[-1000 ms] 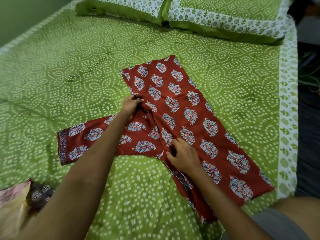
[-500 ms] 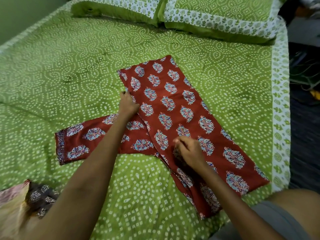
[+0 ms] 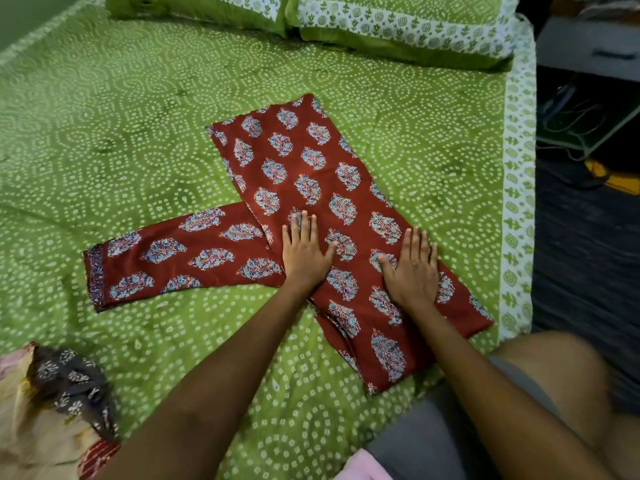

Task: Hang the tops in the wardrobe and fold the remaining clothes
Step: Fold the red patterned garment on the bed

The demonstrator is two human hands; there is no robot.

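A red garment with blue floral motifs [image 3: 304, 174] lies flat on the green bedspread [image 3: 138, 133]. Its long body runs from the middle toward the near right, and one part sticks out to the left. My left hand [image 3: 304, 252] rests flat on it, fingers straight, where that part meets the body. My right hand [image 3: 414, 268] presses flat on the body just to the right. Neither hand grips the cloth.
Two green pillows [image 3: 398, 26] lie at the head of the bed. A heap of other clothes [image 3: 52, 407] sits at the near left. A pink cloth [image 3: 363, 469] shows at the bottom edge. The bed's right edge [image 3: 516, 202] drops to a dark floor with cables.
Both hands have let go of the cloth and moved right onto the body, now lying flat with fingers straight. The fold at the junction looks smoother.
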